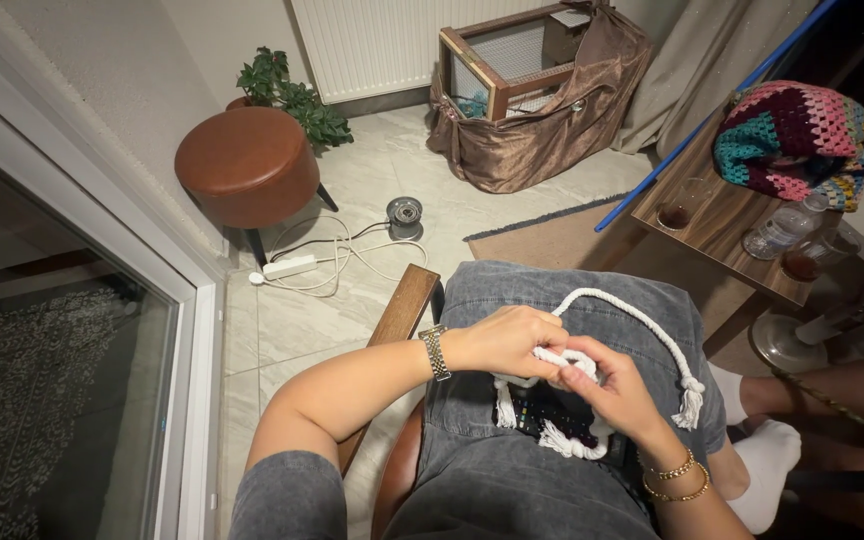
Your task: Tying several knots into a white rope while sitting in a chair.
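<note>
A pale tiled floor (pixel 392 170) is seen from above, with a dark glass door (pixel 52 400) cut off along the left edge and a white radiator (pixel 372 40) cut off at the top. Far in the middle, a brown fabric bag (pixel 552 130) is slumped open around a wooden frame with mesh panels (pixel 502 60); something blue-green shows inside it, too hidden to identify. At the far left a round brown stool (pixel 247 165) is placed in front of a green plant (pixel 287 90), with a white power strip (pixel 289 266) and loose cables near it. At the right a wooden desk (pixel 722 215) is partly cut off; a multicoloured crocheted blanket (pixel 797 140) lies on it, along with glasses and a clear bottle (pixel 777 232) that are hard to make out. A blue pole (pixel 712 115) is leaned across the desk's far edge. A lap covered in grey cloth (pixel 552 470) fills the near middle, and another person's white-socked feet (pixel 767 465) are seen at the near right. On the lap, a thick white rope (pixel 642 325) is looped far and right, ending in a fringed tassel (pixel 690 403). The left hand (pixel 507 340), wearing a metal watch (pixel 436 352), is closed over the knotted part of the rope; the right hand (pixel 617 390), with gold bracelets (pixel 674 478) at the wrist, is pinched on the same knot. A dark patterned item beneath the fringe is largely hidden by the hands.
</note>
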